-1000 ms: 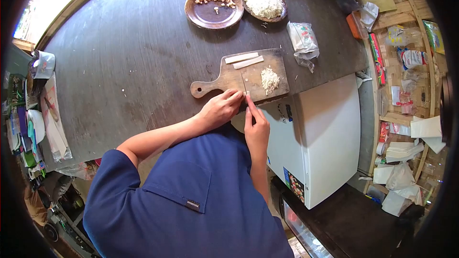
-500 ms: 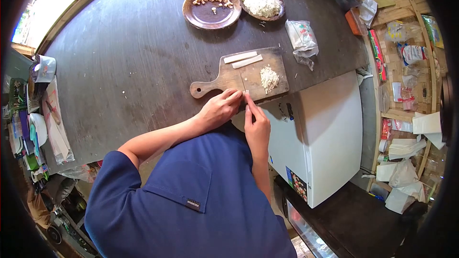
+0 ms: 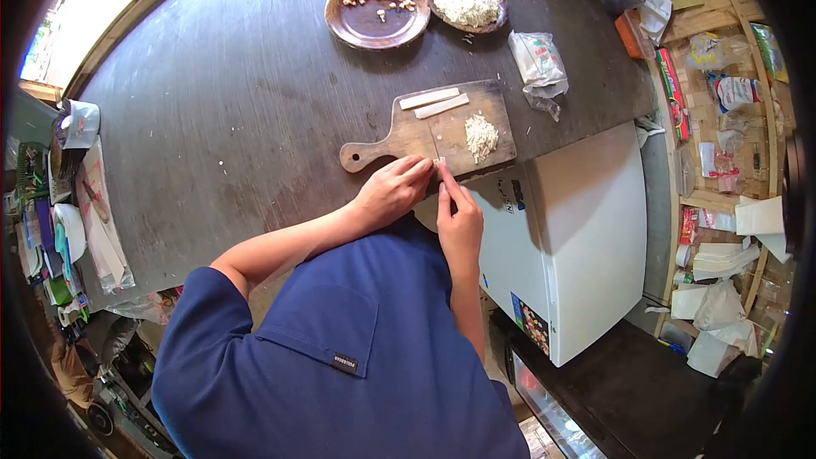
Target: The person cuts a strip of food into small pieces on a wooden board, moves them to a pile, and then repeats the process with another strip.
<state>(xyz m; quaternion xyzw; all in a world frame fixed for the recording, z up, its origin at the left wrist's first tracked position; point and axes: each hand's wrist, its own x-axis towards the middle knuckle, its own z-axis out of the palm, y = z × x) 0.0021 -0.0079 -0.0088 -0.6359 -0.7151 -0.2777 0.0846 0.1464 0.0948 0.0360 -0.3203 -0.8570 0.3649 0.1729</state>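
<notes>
A wooden cutting board (image 3: 408,133) with a handle lies at the near edge of the table. My left hand (image 3: 393,193) is closed at its near edge, fingertips pressed together. Close beside it, my right hand (image 3: 461,223) is closed too, index finger stretched forward onto a small pale piece (image 3: 441,161) at the left fingertips. A thin dark line runs up the board from between the hands; I cannot tell what either hand grips. Two pale strips (image 3: 441,108) lie at the board's far side. A heap of small pale chopped bits (image 3: 481,138) sits on its right part.
Behind the board stand a brown plate (image 3: 374,36) with light-brown pieces and a bowl (image 3: 501,21) heaped with white shreds. A plastic packet (image 3: 538,64) lies to their right. Below the table edge is a white appliance (image 3: 578,229). Bags and papers fill the right-hand wall.
The whole view has shifted very slightly. Both hands stay at the near edge of the board, with hardly any visible movement.
</notes>
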